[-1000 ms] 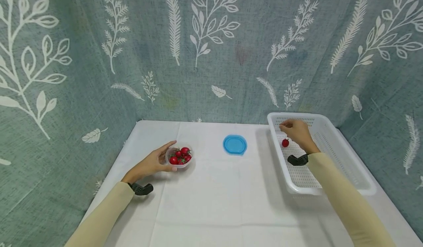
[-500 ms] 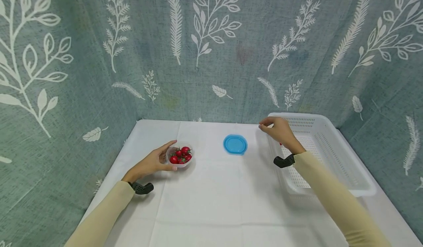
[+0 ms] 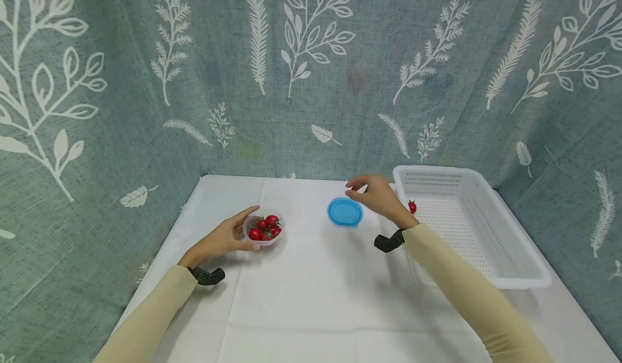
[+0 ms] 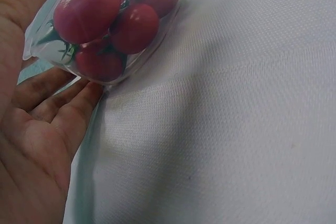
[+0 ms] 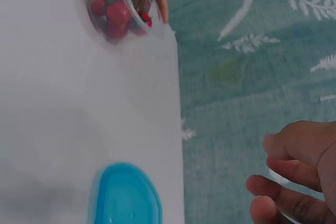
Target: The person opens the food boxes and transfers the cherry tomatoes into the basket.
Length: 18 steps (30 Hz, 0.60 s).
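**Right hand (image 3: 380, 196) unladen, between basket (image 3: 466, 233) and tub (image 4: 51, 52)**

Its thumb and fingertips are bent and apart, nothing between them, just beside the blue lid (image 3: 345, 213), the forearm slanting in from the near right. At left, the left hand (image 3: 223, 241) curves thumb and fingers around the tub of cherry tomatoes (image 3: 272, 221); one tomato (image 3: 412, 207) lies inside the basket's left side, at right. This looks like a pause between transfers; another pick would call for a light pinch.
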Available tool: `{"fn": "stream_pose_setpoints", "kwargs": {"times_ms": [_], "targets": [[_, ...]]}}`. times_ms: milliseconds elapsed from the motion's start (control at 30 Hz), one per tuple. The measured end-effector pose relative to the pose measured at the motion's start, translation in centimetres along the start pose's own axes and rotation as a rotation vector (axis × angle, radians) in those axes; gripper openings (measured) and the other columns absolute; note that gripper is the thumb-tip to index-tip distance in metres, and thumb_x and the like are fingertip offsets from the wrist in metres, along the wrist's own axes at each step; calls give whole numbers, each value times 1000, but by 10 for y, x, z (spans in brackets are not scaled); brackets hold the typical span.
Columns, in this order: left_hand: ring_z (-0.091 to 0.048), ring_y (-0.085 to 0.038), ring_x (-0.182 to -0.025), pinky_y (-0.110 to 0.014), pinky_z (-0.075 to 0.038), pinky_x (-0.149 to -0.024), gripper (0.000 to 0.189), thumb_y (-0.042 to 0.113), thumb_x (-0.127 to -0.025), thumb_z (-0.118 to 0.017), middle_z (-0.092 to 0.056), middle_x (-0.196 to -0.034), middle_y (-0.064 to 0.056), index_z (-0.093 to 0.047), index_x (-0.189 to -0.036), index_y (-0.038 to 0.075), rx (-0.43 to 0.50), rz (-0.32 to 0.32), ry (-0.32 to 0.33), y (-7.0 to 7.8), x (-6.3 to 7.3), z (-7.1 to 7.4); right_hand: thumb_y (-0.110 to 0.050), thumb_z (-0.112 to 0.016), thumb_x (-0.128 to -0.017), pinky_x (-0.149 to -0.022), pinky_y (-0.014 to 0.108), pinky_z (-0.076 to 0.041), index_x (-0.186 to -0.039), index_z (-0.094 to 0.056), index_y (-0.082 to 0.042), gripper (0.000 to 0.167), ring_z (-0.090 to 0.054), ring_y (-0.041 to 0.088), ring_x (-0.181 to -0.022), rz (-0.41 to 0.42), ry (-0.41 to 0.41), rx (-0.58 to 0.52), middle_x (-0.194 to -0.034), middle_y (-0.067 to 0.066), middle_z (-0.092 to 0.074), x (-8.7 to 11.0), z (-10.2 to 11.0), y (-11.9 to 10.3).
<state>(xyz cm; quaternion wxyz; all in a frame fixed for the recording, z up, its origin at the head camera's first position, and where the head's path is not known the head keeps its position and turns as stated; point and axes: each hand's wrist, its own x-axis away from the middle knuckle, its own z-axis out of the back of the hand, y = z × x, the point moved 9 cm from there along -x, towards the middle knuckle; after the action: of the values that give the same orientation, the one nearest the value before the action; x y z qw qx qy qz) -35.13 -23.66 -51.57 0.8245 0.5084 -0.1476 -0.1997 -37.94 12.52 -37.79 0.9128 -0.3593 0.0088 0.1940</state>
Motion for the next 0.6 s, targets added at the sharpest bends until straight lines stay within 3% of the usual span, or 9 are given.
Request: {"fn": "stream_pose_setpoints", "kwargs": {"times_ms": [400,600], "targets": [[-9,-37,-156,-60,-30,-118,109,35,-82,-90,-14,-171,-2,-21,-166,29,24,14,-9,0,2,-1,-29,-73,-98,-69,33,-55,-115,-76,-18,21,-62,16,-74,59,-81,-32,-100,-4,-72,-11,-53,-28],[-9,-37,-156,-61,-29,-118,109,35,-82,-90,-14,-171,-3,-21,-166,29,22,13,-9,-1,1,-1,-28,-73,-98,-62,31,-54,-115,-75,-20,19,-63,15,-67,92,-130,-54,-100,-7,-71,-13,-80,-44]]}}
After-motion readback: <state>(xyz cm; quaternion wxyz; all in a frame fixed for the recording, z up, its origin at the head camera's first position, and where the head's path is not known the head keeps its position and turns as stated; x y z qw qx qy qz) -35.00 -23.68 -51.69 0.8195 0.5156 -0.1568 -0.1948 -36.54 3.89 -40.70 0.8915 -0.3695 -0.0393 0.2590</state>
